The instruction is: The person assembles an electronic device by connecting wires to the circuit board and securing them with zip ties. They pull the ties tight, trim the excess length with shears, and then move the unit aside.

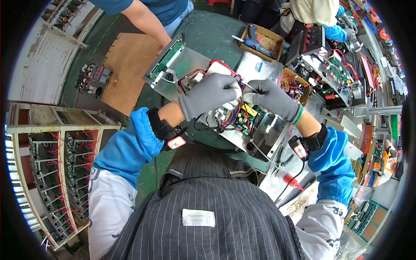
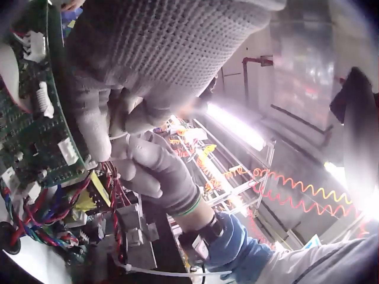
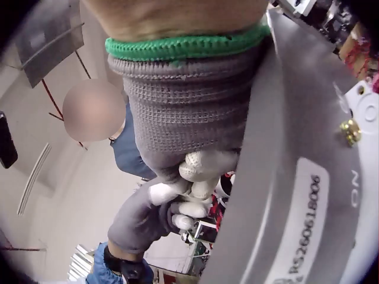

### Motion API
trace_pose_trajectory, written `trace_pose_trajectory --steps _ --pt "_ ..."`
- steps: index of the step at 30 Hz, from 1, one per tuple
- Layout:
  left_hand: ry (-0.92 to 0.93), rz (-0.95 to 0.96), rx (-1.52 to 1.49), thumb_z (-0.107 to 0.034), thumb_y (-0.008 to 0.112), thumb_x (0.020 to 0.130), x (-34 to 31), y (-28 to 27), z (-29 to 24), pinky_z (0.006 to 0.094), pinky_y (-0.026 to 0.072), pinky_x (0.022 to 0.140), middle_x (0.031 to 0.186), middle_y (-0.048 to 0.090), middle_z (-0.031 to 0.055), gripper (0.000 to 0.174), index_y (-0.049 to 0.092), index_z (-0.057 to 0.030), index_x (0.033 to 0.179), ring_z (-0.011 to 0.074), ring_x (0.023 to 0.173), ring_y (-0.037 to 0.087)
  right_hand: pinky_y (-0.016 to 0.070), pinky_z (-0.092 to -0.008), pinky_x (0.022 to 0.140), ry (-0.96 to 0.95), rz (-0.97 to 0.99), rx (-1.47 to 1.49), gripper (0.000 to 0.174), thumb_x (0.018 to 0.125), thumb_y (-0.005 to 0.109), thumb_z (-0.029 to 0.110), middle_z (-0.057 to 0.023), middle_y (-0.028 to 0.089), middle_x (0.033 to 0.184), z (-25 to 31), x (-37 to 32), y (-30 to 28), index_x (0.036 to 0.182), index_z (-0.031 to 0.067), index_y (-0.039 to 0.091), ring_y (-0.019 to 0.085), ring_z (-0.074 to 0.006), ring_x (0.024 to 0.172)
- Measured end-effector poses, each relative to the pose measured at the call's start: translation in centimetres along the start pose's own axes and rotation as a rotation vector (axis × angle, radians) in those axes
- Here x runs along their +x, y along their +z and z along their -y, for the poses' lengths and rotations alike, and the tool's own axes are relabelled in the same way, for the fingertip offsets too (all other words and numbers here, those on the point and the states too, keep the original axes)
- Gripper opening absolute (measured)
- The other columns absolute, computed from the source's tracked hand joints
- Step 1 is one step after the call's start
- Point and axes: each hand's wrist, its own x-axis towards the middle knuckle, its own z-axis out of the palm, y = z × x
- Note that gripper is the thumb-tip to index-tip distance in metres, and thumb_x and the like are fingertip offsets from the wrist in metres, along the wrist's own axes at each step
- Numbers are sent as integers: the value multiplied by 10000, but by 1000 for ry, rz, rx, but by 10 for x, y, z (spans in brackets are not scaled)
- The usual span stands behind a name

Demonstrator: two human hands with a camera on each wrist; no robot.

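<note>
Both hands wear grey gloves with pale fingertips and meet above an open metal chassis [image 1: 271, 149] of circuit boards and wires. The left hand [image 1: 208, 95] has its fingers curled, pinching a thin white strip [image 2: 120, 136] above red and black wires [image 2: 115, 195]. From the other side, the right hand [image 1: 273, 99] pinches the same strip, its fingertips close to the left ones. A green circuit board [image 1: 253, 121] with a yellow part [image 1: 250, 110] lies below the hands. The gloves partly hide what is between the fingertips.
A cardboard box [image 1: 276, 38] with a blue tool [image 1: 255, 42] stands beyond the chassis. Pliers [image 1: 282, 157] and a red-tipped bottle [image 1: 292, 181] lie near the right forearm. Another person's arm [image 1: 149, 24] reaches in at the upper left. More opened units [image 1: 329, 73] stand at the right.
</note>
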Motion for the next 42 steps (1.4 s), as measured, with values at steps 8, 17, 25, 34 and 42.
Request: trace_pose_trajectory --steps 8,17,25,34,42 --pt "56 -155 60 -176 612 925 3 1 8 298 488 645 708 621 56 248 701 53 962 108 678 600 526 -341 709 -219 -288 -309 299 850 787 197 -111 703 868 11 0 13 1058 -5 709 654 -189 752" --pt "41 -300 158 -173 614 899 -4 -6 12 295 442 565 642 582 40 195 657 7 835 89 609 549 519 -368 678 -185 -214 -247 151 810 767 120 -129 662 754 -9 5 16 888 23 680 655 -246 690" --pt "-128 -252 -508 -179 558 969 -29 -12 13 218 456 609 845 652 -5 225 684 2 1010 45 684 571 542 -392 693 -172 -207 -447 168 821 763 152 -152 700 797 -8 8 22 916 37 686 702 -303 738" --pt "-49 -222 -558 -138 508 980 -23 4 -4 236 495 644 890 665 35 225 663 14 1038 73 718 619 552 -409 694 -163 -246 -468 238 801 766 162 -166 698 780 2 6 24 1002 46 715 705 -334 731" --pt "38 -355 -521 -105 536 953 -32 24 -7 236 496 665 864 672 47 214 688 29 1019 81 728 613 565 -442 735 -132 -245 -656 282 781 766 200 -180 711 831 7 12 32 1027 67 734 703 -372 792"
